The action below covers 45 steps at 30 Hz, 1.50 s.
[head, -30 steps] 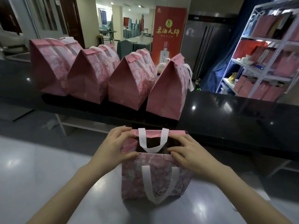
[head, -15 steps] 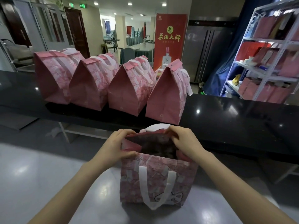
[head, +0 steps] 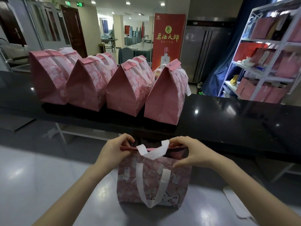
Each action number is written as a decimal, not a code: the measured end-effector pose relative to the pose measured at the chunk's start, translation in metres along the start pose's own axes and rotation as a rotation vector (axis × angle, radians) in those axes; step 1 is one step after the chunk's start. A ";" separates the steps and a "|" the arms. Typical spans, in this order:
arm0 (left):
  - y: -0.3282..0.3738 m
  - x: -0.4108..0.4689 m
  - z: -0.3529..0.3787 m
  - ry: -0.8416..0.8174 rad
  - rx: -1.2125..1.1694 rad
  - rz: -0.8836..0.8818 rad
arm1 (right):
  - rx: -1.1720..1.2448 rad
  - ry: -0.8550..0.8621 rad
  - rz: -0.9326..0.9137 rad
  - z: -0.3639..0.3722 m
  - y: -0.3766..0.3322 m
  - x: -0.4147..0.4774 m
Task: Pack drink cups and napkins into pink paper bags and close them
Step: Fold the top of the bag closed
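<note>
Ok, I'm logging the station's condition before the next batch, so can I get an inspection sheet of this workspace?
Surface: glossy grey table in front, black counter behind it.
Job's things: one bag upright on the table, its top partly pinched together and not folded over. Four closed bags stand in a row on the counter. No cups or napkins visible.
Clutter: pale strip on the table's right, too unclear to identify.
Hands: left hand and right hand each pinch the bag's top edge.
Cables: nothing seen.
Surroundings: shelf of bags on the right, red banner, steel fridge.
</note>
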<state>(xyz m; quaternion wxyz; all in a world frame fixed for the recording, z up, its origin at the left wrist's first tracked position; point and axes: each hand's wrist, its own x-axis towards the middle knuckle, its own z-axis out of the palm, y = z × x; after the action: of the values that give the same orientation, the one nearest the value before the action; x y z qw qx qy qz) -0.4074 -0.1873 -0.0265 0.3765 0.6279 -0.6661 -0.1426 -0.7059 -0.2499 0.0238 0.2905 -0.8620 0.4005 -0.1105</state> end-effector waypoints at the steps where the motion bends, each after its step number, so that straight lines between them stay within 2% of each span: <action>1: 0.000 -0.001 0.001 0.010 0.011 0.009 | -0.026 -0.006 -0.001 0.002 0.002 -0.002; 4: 0.001 -0.004 0.004 0.036 0.068 0.059 | -0.093 0.052 0.000 0.010 0.007 -0.005; 8: -0.004 -0.009 0.002 0.034 0.127 0.105 | -0.049 0.194 0.035 0.021 0.012 -0.010; 15: -0.006 -0.021 -0.014 -0.062 0.113 0.149 | -0.203 0.341 0.036 0.045 0.017 -0.018; 21: -0.007 -0.029 -0.022 -0.116 0.141 0.122 | -0.142 0.254 0.055 0.039 0.020 -0.023; 24: -0.004 -0.029 -0.017 -0.066 0.126 0.102 | -0.060 0.281 0.098 0.037 0.018 -0.023; 29: 0.001 -0.026 -0.007 -0.018 0.103 0.056 | -0.123 0.337 0.085 0.039 0.011 -0.020; 35: 0.007 -0.015 -0.019 -0.202 0.026 0.036 | 0.006 0.218 0.160 0.024 0.007 -0.014; 37: 0.015 -0.010 -0.011 -0.243 0.100 0.074 | 0.080 0.207 0.150 0.024 -0.004 -0.005; 39: 0.025 -0.007 0.001 -0.274 0.215 0.154 | 0.039 0.138 0.126 0.029 -0.016 0.003; 41: 0.028 -0.007 0.015 -0.273 0.304 0.233 | -0.103 0.059 0.101 0.038 -0.023 0.009; 43: 0.026 -0.008 0.025 -0.207 0.341 0.253 | -0.220 0.067 0.086 0.045 -0.025 0.012; 45: 0.026 -0.009 0.032 -0.134 0.346 0.231 | -0.220 0.132 0.086 0.049 -0.023 0.013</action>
<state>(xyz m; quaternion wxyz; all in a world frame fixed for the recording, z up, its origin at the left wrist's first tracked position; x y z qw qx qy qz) -0.4490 -0.1834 -0.0339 0.2319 0.5919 -0.7715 -0.0237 -0.6616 -0.2278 -0.0030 0.1719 -0.8616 0.4648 -0.1098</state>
